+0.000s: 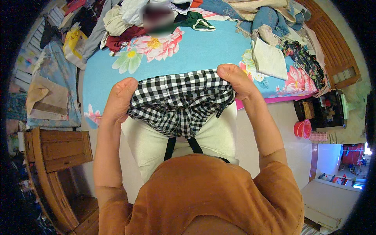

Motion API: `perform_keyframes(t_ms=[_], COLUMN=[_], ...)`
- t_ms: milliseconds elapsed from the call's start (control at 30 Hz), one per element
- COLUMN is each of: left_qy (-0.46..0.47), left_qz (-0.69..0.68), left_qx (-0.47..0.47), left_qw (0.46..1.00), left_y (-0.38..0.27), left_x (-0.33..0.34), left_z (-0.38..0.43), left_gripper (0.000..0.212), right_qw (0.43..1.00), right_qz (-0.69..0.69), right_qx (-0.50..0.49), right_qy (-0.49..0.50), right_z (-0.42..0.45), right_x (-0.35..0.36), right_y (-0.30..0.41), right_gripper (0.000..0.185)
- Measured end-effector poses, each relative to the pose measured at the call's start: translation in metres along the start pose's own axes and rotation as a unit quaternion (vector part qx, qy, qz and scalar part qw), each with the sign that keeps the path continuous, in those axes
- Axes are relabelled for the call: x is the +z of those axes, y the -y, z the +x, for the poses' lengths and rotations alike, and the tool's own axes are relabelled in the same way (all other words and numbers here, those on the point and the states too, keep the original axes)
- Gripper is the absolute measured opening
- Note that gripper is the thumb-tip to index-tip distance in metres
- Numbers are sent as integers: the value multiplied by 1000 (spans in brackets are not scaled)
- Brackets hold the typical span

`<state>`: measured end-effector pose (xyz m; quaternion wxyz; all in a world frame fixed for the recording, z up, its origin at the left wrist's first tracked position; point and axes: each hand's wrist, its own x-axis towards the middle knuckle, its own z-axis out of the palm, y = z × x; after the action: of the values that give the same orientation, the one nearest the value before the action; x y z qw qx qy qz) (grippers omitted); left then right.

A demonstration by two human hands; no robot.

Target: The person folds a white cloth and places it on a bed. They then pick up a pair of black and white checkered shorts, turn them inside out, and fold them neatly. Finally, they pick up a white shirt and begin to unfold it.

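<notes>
Black-and-white checked shorts (182, 105) with a waistband are stretched between my two hands, above my lap. My left hand (121, 97) grips the waistband's left end, thumb on top. At the other end, my right hand (236, 80) pinches the waistband, held slightly higher than the left. Below the band the cloth hangs in folds, and a dark cord dangles near the right side. The fingers behind the fabric are hidden. Beyond the shorts lies a bed with a blue flowered sheet (205, 44).
Heaped clothes (123, 20) lie at the bed's far left, with jeans (264, 20) at the far right. A folded white cloth (268, 58) rests nearer. A wooden cabinet (64, 147) stands at left; a pink basket (302, 129) is at right.
</notes>
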<state>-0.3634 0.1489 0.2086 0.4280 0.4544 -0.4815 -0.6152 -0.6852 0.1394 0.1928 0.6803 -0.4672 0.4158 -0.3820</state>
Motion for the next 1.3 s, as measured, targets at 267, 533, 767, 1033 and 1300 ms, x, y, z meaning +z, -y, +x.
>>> perform_keyframes(t_ms=[267,533,767,1033,1300], left_qy=[103,175,158,141,137], left_qz=[-43,-34,-22,11,16], left_qx=[-83,-78,-71,-40,-18], left_qw=[990,981,985,989,990], left_y=[8,9,12,9,13], left_x=[26,38,29,23,19], left_z=[8,15,10,3,6], left_gripper=[15,10,11,11,14], right_qw=[893,964,989,976,985], right_qz=[-421,-219,-24,18,30], right_qx=[-159,-79,-31,-8,-2], right_qy=[6,132,146,215,169], right_z=[13,29,22,10,0], right_x=[29,70,64,60,65], right_y=[-11,-22,-23,-15,-9], right_gripper=[28,30,19,13,10])
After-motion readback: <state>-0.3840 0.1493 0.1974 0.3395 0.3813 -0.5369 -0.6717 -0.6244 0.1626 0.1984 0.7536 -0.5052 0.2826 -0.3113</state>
